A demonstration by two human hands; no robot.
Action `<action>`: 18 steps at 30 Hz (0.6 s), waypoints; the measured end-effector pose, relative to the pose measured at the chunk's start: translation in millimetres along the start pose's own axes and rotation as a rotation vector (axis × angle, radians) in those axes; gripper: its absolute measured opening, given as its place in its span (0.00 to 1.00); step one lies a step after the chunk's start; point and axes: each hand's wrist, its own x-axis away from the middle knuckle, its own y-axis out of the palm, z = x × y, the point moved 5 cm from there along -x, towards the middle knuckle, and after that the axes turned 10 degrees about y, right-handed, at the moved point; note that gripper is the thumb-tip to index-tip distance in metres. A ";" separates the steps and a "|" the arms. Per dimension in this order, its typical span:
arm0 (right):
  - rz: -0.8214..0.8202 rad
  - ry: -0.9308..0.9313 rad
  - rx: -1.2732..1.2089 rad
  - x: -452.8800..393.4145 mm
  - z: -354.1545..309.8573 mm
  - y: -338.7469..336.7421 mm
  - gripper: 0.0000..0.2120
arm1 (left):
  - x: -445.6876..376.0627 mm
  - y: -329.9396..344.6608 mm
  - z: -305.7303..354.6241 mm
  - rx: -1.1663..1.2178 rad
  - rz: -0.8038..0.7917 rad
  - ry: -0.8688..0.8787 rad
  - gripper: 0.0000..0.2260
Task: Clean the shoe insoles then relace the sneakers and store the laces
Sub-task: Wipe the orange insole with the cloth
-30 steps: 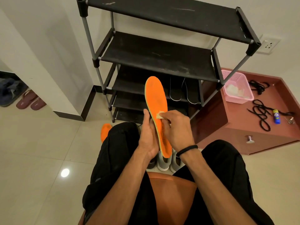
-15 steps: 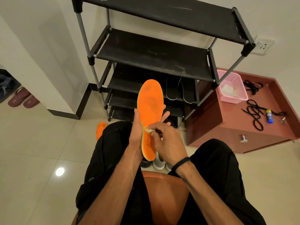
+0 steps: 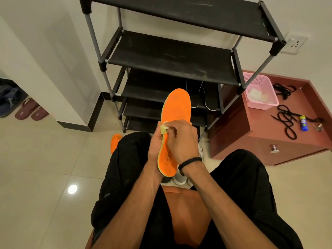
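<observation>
Insole (image 3: 177,112) stands upright in front of you, toe end up, over the gap between your knees. Your left hand (image 3: 156,142) holds it from the left side, fingers curled behind its lower half and thumb along its edge. Your right hand (image 3: 181,139) crosses the front of the insole, its fingers pinching a small pale wipe (image 3: 164,128) against the left edge. A second insole (image 3: 115,141) lies on the floor by your left knee, partly hidden by it. Sneakers (image 3: 179,178) sit on the floor below your hands, mostly covered. A rack (image 3: 168,56) stands ahead of you, with a dark pair on a lower shelf. To its right is a low cabinet (image 3: 269,151); on its top surface, a pink basket (image 3: 260,92) sits at the back left corner, black laces (image 3: 287,121) lie loose near the middle, more laces (image 3: 284,89) lie at the back edge, and a small blue bottle (image 3: 303,123) lies just beside the middle laces.
</observation>
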 end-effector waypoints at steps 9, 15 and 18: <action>-0.180 -0.048 -0.042 65.1 6.4 -10.1 0.11 | 21.4 -52.3 -18.2 -0.228 0.219 0.013 0.23; -0.014 -0.032 0.196 8.9 4.3 3.7 0.14 | 9.4 11.9 6.9 0.041 0.018 0.022 0.30; -0.023 -0.026 0.189 4.5 -6.6 5.4 0.14 | 12.1 8.6 5.5 0.101 0.038 0.034 0.28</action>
